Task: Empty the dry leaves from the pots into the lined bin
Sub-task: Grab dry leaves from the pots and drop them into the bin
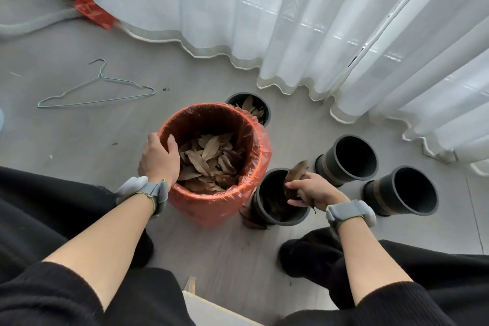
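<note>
Dry leaves (209,161) are lying in the lined bin (211,205), the left hand (158,159) gripping its rim; just beside, the right hand (315,189) is clutching a leaf bunch (296,172) over a black pot (258,206).

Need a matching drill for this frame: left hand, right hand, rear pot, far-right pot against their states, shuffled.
Things
1. left hand
2. right hand
3. rear pot
4. far-right pot

States
A. looks empty
B. grips the rim of the bin
C. holds a bunch of leaves over the nearest pot
D. has dry leaves inside

Pairs: 1-B, 2-C, 3-D, 4-A
</note>
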The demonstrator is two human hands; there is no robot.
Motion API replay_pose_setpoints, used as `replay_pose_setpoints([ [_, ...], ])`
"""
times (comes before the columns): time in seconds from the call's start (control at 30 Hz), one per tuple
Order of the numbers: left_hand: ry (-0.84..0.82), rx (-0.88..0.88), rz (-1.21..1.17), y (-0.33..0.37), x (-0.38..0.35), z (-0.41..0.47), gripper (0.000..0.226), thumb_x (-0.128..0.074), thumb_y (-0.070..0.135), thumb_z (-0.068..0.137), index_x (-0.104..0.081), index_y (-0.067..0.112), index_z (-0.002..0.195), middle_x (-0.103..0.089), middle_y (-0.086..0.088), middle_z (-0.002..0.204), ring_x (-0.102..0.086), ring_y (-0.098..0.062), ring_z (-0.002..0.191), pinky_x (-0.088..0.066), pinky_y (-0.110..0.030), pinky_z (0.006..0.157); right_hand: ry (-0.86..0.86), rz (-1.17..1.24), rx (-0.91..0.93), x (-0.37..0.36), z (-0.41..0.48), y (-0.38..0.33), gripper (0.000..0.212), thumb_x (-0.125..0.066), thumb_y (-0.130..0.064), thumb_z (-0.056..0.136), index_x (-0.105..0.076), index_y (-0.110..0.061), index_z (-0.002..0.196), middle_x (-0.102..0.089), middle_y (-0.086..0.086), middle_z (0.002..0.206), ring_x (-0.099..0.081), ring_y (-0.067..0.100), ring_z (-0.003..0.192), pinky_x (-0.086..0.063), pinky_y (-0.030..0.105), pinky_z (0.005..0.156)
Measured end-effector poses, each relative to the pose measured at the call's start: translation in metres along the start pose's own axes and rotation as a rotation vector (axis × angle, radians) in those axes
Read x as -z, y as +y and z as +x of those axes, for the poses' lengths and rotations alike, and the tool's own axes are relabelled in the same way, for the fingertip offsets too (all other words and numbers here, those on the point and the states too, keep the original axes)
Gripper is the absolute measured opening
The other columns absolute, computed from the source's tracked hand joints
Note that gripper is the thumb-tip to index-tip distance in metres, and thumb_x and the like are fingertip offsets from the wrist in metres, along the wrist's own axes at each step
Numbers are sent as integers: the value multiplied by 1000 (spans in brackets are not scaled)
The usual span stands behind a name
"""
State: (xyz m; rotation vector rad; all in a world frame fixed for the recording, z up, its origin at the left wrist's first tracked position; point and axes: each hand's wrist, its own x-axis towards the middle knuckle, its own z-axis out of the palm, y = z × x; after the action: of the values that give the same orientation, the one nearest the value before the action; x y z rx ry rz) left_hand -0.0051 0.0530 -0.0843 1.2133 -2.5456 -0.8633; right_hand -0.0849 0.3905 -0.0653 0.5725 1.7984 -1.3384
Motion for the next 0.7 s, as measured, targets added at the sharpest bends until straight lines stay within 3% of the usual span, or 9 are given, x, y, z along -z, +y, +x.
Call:
replay_pose_setpoints([
  [0.17, -10, -10, 2, 4, 0, -2, 42, -35, 47, 99, -44, 10, 116, -60, -20, 110, -57, -43, 95, -40, -42, 72, -31, 96, 79, -2, -21, -24, 23, -65, 1, 89, -59, -4, 111, -63, 17, 111, -64, 26, 97, -62, 39, 68],
  [0.33, -20, 4, -3, 5, 2, -3, 42, -35, 46, 99, -44, 10, 119, -59, -19, 113, -56, -43, 98, -40, -42, 75, -187, 249, 358, -19, -52, -83, 15, -61, -1, 91, -58, 0, 106, -58, 24, 96, -66, 23, 82, -61, 37, 68],
  [0.4, -21, 7, -1, 5, 3, -3, 43, -35, 47, 99, -44, 10, 120, -59, -18, 113, -56, -43, 99, -40, -41, 74, -213, 179, 466, -39, -64, -98, 11, -60, 1, 92, -60, -2, 102, -65, 16, 89, -67, 22, 80, -62, 42, 73],
  [0.5, -35, 4, 1, 6, 4, -4, 44, -34, 48, 99, -43, 11, 121, -59, -18, 114, -56, -42, 99, -39, -41, 74, -196, -13, 581, -74, -74, -107, 22, -65, -1, 89, -61, -3, 111, -69, 12, 99, -68, 21, 87, -59, 46, 81],
  [0.7, -39, -7, -16, 7, 7, -4, 43, -33, 48, 100, -44, 11, 120, -59, -15, 115, -56, -40, 99, -41, -42, 76, -136, -336, 740, -100, -70, -106, 48, -75, -30, 84, -58, -21, 128, -64, -4, 123, -62, 9, 111, -53, 24, 93],
])
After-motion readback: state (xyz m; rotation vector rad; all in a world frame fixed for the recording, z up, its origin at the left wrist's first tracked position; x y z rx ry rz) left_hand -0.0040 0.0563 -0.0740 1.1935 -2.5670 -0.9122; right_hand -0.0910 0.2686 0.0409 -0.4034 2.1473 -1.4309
